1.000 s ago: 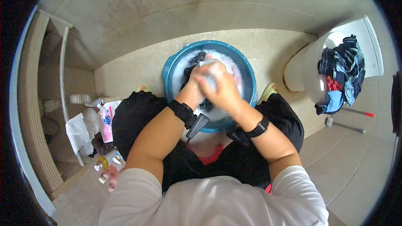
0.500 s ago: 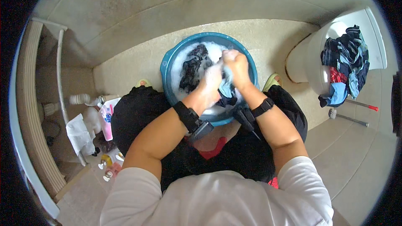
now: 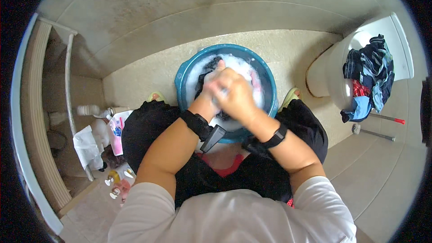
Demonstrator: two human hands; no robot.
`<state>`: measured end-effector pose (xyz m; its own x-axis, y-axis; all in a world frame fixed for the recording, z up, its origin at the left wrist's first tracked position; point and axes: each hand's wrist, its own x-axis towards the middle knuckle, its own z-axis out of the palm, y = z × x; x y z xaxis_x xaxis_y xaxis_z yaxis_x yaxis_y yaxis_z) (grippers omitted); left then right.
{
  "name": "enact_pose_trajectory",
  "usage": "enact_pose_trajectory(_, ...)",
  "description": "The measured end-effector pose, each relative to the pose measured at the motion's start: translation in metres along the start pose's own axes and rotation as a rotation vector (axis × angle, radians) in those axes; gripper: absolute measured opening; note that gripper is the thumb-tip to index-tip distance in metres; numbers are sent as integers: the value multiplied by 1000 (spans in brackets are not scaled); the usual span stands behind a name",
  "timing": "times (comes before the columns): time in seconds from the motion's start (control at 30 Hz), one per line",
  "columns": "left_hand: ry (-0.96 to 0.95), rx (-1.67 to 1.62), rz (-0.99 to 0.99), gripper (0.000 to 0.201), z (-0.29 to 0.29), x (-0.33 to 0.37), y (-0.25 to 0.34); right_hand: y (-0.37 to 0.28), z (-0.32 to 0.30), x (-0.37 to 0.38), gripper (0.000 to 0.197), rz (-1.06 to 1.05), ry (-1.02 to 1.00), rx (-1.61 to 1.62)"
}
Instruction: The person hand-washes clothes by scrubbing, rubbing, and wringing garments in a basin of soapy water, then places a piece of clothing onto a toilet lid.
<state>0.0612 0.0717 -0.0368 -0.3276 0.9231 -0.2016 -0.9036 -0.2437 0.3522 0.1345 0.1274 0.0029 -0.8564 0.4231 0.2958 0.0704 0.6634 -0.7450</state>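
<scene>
A round blue basin (image 3: 181,85) full of white suds (image 3: 240,65) stands between my knees. Over its middle, my left hand (image 3: 210,91) and my right hand (image 3: 235,93) are pressed together, smeared by motion. Both are closed around a wet dark garment (image 3: 223,115), mostly hidden by the fingers, whose lower part shows beneath them. More black cloth (image 3: 210,65) lies in the foam beyond my left hand. A pinkish patch (image 3: 255,81) shows in the suds at the right; what it is I cannot tell.
At the right, a pile of dark, light-blue and red clothes (image 3: 371,74) lies on the white toilet (image 3: 330,69). Two rods (image 3: 378,132) are on the floor beside it. At the left stand a pink-and-white detergent pouch (image 3: 116,137), pump bottles (image 3: 120,189) and a pipe rail (image 3: 69,85).
My hands have come closer together, the right one moving left and toward me over the left. The light-blue cloth between them is now out of sight. The view has tilted slightly.
</scene>
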Motion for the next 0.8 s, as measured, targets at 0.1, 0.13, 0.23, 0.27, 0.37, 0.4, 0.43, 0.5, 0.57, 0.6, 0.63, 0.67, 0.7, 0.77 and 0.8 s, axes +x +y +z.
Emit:
enact_pose_trajectory(0.1, 277, 187, -146, 30, -7, -6, -38, 24, -13, 14, 37, 337, 133, 9)
enact_pose_trajectory(0.13, 279, 97, -218, 28, 16, 0, -43, 49, -24, 17, 44, 476, 205, 78)
enact_pose_trajectory(0.23, 409, 180, -142, 26, -12, -1, -39, 26, -4, 9, 37, 302, 179, 52)
enact_pose_trajectory(0.27, 127, 328, 65, 26, -24, -5, -29, 12, 5, -5, 29, 124, 153, -99)
enact_pose_trajectory(0.37, 346, -78, 1, 22, -79, 3, -52, 14, 17, -8, 22, 44, 138, 26)
enact_pose_trajectory(0.4, 403, 69, -135, 21, -44, 10, -63, 50, 8, -11, 25, 316, 169, 94)
enact_pose_trajectory(0.43, 465, 223, -263, 21, -11, 8, -62, 68, -11, -2, 29, 700, 110, 144)
enact_pose_trajectory(0.5, 344, 337, -311, 25, -13, 11, -47, 84, -9, -2, 35, 778, 67, 131)
enact_pose_trajectory(0.57, 472, 529, -327, 30, 8, 17, -30, 104, -22, -2, 38, 807, 86, 706)
enact_pose_trajectory(0.6, 391, 595, -290, 33, 16, 14, -10, 98, -27, -1, 39, 798, 112, 914)
enact_pose_trajectory(0.63, 126, 481, -241, 31, 22, 10, 3, 98, -39, 2, 37, 855, 55, 1150)
enact_pose_trajectory(0.67, 67, 846, -85, 29, 16, 7, 12, 84, -48, 10, 32, 873, 45, 1203)
enact_pose_trajectory(0.7, -3, 1202, 74, 28, 19, 4, 17, 68, -60, 14, 31, 895, 43, 1252)
enact_pose_trajectory(0.77, -24, 1299, 69, 34, 22, 1, 21, 57, -72, 11, 34, 834, -11, 1261)
enact_pose_trajectory(0.8, 25, 1375, 80, 32, 17, 2, 23, 54, -76, 9, 42, 778, -71, 1270)
